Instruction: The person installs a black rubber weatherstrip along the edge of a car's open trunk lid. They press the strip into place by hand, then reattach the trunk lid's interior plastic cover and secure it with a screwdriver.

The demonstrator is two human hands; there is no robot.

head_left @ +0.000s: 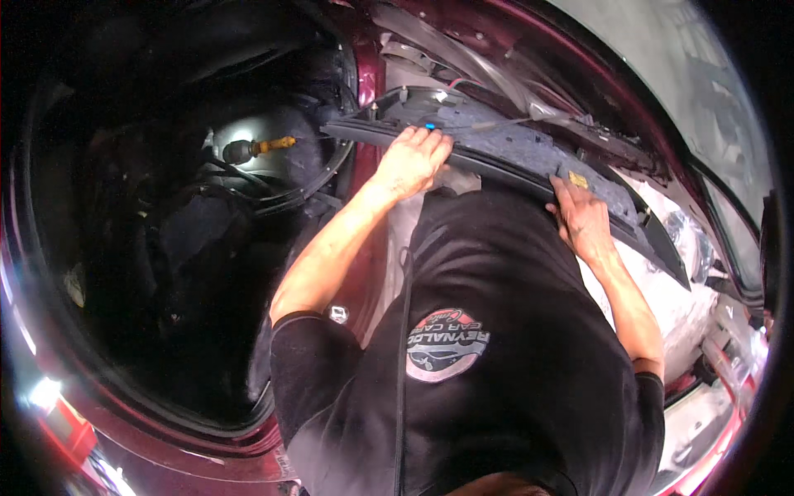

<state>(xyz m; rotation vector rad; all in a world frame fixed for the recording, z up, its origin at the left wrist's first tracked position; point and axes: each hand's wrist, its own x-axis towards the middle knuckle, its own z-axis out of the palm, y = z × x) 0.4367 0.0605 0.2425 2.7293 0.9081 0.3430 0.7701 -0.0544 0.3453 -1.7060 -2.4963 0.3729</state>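
Note:
A dark interior door trim panel (496, 137) lies across in front of my body, its grey felt-backed inner side facing up. My left hand (414, 162) grips its near edge left of the middle, fingers curled over the top. Further right, my right hand (581, 214) holds the same edge, with the thumb below it. A small blue clip (430, 126) shows beyond my left fingers. Beside my right fingers is a yellow patch (578, 180) on the felt. The panel's underside is hidden.
The maroon door (477, 37) stands beyond the panel, with a round speaker (406, 57) and a red wire (462, 81). Left is the dark car interior, where a yellow-handled tool (273, 145) lies by a bright glow. The maroon door pillar (367, 74) separates them.

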